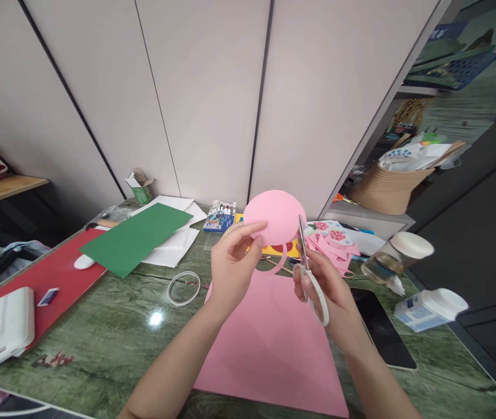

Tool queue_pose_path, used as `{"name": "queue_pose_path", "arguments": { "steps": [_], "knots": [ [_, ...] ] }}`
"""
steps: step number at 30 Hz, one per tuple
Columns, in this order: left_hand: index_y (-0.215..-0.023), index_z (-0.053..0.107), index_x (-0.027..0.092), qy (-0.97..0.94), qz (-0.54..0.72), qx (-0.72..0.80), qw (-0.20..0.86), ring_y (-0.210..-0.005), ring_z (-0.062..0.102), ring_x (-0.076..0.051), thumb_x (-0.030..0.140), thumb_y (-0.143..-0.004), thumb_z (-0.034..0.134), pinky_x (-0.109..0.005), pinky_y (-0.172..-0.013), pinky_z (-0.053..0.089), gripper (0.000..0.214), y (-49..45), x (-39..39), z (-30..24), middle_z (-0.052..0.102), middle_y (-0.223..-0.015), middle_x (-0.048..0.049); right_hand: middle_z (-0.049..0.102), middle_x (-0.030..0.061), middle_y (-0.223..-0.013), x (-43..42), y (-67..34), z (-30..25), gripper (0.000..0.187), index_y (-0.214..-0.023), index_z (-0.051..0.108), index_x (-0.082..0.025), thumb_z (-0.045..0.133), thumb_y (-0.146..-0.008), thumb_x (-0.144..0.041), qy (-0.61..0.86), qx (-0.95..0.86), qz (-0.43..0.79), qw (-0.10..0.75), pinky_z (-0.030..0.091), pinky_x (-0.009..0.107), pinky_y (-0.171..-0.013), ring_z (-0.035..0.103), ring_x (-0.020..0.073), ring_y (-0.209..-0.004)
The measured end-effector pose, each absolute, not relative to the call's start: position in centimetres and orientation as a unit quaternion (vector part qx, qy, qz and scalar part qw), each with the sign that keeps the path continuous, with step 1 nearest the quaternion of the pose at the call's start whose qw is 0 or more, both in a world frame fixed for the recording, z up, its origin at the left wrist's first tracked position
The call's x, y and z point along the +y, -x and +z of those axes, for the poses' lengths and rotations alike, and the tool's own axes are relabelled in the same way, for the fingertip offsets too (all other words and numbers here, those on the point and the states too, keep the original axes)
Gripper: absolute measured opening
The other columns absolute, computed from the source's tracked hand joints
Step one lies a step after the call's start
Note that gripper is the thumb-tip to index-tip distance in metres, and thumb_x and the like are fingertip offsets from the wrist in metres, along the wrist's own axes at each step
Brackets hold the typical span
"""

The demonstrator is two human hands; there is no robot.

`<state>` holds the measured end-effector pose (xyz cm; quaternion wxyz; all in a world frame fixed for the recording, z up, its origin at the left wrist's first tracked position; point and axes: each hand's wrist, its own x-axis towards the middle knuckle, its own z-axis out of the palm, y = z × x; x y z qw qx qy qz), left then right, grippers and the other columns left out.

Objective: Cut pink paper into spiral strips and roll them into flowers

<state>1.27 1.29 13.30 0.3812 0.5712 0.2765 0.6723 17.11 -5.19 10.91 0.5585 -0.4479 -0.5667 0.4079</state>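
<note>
A round piece of pink paper (274,214) is held up in the air, pinched at its lower left edge by my left hand (236,265). White-handled scissors (311,285) are gripped in my right hand (328,291), fingers through the loops. Their blades point upward at the right edge of the pink circle, and a curved strip of pink paper (279,263) hangs beneath it. Under both hands a large pink sheet (269,349) lies on the green table (134,331).
Green paper (136,238), white sheets (173,247) and a roll of tape (184,288) lie left. Pink scraps (328,250), a tablet (381,329), a jar (396,259) and a white bottle (431,308) stand or lie right. A cabinet wall (213,105) rises behind.
</note>
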Motion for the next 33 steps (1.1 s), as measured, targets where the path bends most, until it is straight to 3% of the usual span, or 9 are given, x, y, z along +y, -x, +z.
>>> {"name": "queue_pose_path", "arguments": {
  "steps": [11, 16, 33],
  "knots": [
    [-0.105, 0.066, 0.024, -0.546, 0.679, 0.289, 0.396, -0.089, 0.060, -0.014, 0.021, -0.076, 0.067, -0.024, -0.072, 0.052, 0.029, -1.44, 1.38, 13.21, 0.062, -0.105, -0.0061, 0.046, -0.0008, -0.083, -5.19, -16.79, 10.89, 0.033, -0.122, 0.049, -0.032, 0.053, -0.089, -0.034, 0.449, -0.567, 0.415, 0.552, 0.042, 0.025, -0.055, 0.044, 0.0104, -0.062],
    [-0.104, 0.066, 0.024, -0.550, 0.678, 0.278, 0.401, -0.080, 0.058, -0.011, 0.017, -0.076, 0.066, -0.024, -0.072, 0.051, 0.029, -1.62, 1.28, 13.28, 0.060, -0.102, -0.0049, 0.045, -0.0014, -0.081, -5.31, -16.82, 10.85, 0.034, -0.122, 0.048, -0.032, 0.053, -0.089, -0.034, 0.429, -0.565, 0.429, 0.559, 0.041, 0.025, -0.055, 0.044, 0.0107, -0.061],
    [-0.103, 0.067, 0.023, -0.564, 0.672, 0.273, 0.394, -0.081, 0.056, -0.012, 0.015, -0.075, 0.065, -0.023, -0.070, 0.051, 0.029, -1.58, 1.18, 13.19, 0.061, -0.102, -0.0053, 0.044, -0.0010, -0.081, -5.29, -16.97, 11.06, 0.035, -0.125, 0.046, -0.033, 0.051, -0.090, -0.036, 0.417, -0.567, 0.428, 0.567, 0.041, 0.025, -0.057, 0.043, 0.0103, -0.063]
  ]
}}
